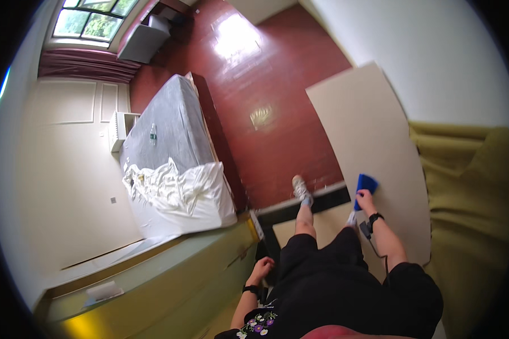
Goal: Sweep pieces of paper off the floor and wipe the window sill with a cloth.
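Observation:
My right hand [366,201] is closed around a blue fan-shaped hand tool [366,183], whose wide end points away from me; whether it is a hand brush or a small dustpan is unclear. Below the tool lies a large beige board [364,123], flat on the floor. At my left side hangs my left hand [263,268], its fingers loosely curled with nothing visible in them. It is close to the olive-tinted glass panel [203,262]. Both wrists wear black bands, and a cable runs along the right forearm.
Left of the red-brown floor [275,140] stands a bed with a grey mattress [161,123], a crumpled white sheet [178,190] and a plastic bottle [153,134]. An olive cloth [466,195] borders the board on the right. A dark threshold strip [331,200] crosses near my feet.

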`<state>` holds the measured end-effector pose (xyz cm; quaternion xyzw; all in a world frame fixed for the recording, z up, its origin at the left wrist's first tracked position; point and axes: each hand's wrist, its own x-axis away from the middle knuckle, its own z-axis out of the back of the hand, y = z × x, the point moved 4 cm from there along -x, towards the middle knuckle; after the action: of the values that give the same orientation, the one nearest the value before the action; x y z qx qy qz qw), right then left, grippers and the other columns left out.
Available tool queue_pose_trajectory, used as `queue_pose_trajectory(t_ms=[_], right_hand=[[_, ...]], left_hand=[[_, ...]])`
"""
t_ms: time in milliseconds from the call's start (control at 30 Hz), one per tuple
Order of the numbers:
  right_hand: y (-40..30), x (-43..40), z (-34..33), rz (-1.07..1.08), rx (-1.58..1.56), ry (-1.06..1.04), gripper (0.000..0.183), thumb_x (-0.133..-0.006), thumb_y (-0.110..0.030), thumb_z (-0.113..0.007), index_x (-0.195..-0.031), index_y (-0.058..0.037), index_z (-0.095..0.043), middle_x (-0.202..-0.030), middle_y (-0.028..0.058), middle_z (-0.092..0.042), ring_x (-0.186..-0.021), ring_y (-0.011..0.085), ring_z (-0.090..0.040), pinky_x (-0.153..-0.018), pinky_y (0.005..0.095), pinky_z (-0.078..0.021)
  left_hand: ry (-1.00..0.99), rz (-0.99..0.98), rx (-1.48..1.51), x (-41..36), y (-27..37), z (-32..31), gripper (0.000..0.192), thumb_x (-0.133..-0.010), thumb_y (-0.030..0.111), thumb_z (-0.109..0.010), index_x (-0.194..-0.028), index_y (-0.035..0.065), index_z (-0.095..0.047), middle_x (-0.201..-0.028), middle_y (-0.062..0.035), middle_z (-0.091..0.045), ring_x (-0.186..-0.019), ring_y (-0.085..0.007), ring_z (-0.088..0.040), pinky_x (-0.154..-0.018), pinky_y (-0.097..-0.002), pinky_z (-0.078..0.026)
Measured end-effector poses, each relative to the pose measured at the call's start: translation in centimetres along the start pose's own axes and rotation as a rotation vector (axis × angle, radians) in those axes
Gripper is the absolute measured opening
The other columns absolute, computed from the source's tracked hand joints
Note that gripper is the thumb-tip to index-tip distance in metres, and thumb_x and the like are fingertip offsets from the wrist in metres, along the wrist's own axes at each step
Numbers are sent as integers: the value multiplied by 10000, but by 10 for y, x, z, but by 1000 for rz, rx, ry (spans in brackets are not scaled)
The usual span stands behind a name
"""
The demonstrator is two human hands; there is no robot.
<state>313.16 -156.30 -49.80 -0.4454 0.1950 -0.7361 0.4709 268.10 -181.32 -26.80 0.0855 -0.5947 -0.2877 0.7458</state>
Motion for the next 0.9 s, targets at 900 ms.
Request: queue_pose_trajectory(t_ms=[900], right_hand=[[-646,-383,-126,-236,-1455,-515,487,-868,-315,-519,-1285,-64,-503,-1311,138,-541,-1195,362,-510,-1053,537,-357]], left_hand=[[228,109,702,-434,248,352,83,-862,63,-558,-826,41,-630,-668,-54,-578,-580,-178,-570,-508,-342,-468]])
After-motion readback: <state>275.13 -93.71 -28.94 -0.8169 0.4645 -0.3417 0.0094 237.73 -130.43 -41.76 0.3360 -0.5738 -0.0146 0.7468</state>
